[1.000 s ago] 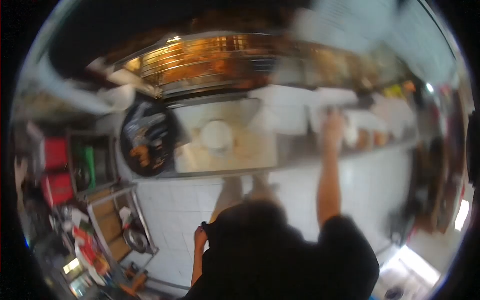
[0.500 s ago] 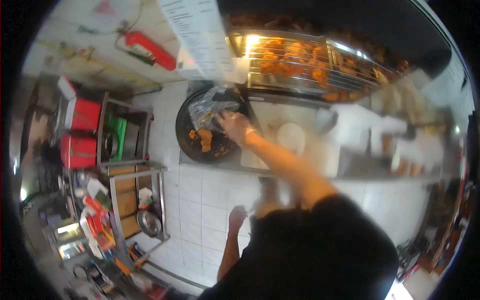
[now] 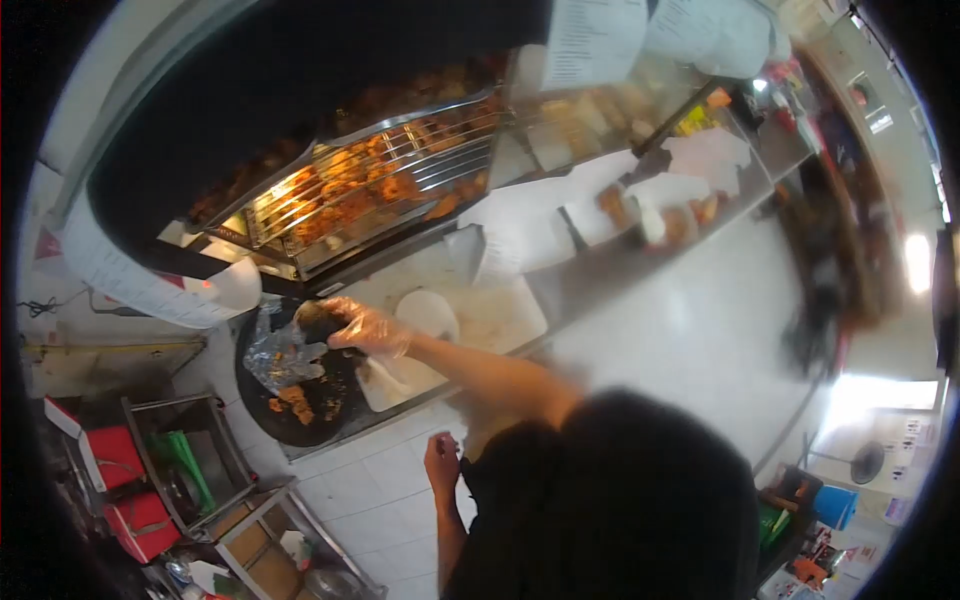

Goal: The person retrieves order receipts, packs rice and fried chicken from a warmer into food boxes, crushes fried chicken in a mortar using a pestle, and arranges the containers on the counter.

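My right hand (image 3: 368, 328), in a clear plastic glove, reaches across the counter with its fingers closed on a dark rounded object (image 3: 318, 318) whose kind I cannot make out. Hand and object are over the far right edge of a large round black pan (image 3: 332, 425). Inside the pan lie a crumpled clear plastic bag (image 3: 280, 358), a brown piece of food (image 3: 297, 402) and scattered crumbs. Low by my body, my left hand (image 3: 443, 460) has its fingers curled in; what they hold, if anything, is hidden.
Right of the pan a white cutting board (image 3: 500, 318) bears a round white disc (image 3: 427, 314). White open boxes (image 3: 525, 225) line the counter farther right. Behind is a lit food warmer (image 3: 370, 190) with wire racks. Red boxes (image 3: 112, 458) and metal racks stand at left.
My view has swung to the right. My right hand has gone from the plastic bag to the pan's edge and now holds the dark rounded object. My left hand stays low, fingers curled.
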Demonstrator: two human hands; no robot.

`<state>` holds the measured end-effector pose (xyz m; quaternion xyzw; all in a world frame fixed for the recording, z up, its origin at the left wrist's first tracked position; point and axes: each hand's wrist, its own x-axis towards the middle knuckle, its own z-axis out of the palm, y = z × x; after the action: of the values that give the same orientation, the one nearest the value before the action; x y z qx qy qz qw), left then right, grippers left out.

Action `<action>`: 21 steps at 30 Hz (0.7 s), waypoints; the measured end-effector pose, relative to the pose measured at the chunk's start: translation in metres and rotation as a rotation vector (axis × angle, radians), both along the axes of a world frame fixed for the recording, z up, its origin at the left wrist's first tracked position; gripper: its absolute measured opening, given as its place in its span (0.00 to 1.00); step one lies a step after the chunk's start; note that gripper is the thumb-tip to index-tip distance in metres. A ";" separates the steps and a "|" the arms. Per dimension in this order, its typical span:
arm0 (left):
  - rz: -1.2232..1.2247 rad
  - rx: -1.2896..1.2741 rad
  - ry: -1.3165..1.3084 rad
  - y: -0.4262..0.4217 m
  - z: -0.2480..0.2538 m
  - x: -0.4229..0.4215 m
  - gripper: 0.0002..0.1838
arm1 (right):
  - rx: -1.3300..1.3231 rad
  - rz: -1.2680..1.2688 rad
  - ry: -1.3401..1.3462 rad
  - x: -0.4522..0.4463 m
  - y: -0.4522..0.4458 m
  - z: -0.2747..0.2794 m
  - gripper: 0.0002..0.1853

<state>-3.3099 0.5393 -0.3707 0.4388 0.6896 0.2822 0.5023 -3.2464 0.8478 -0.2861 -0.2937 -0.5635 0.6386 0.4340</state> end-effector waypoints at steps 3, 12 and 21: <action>-0.171 0.077 0.119 0.067 0.025 0.080 0.14 | -0.713 -0.019 0.403 0.153 -0.043 0.048 0.38; -0.529 0.410 0.177 0.249 0.066 0.378 0.17 | 0.347 -0.446 -1.161 0.553 -0.039 0.021 0.21; -0.464 0.447 0.566 0.238 -0.009 0.420 0.07 | 0.358 -0.622 -1.486 0.526 0.016 0.039 0.27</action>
<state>-2.8897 0.7777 -0.3802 0.7406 0.6050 0.1728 0.2360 -2.7206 0.8637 -0.2476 -0.7086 -0.6899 0.0288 0.1455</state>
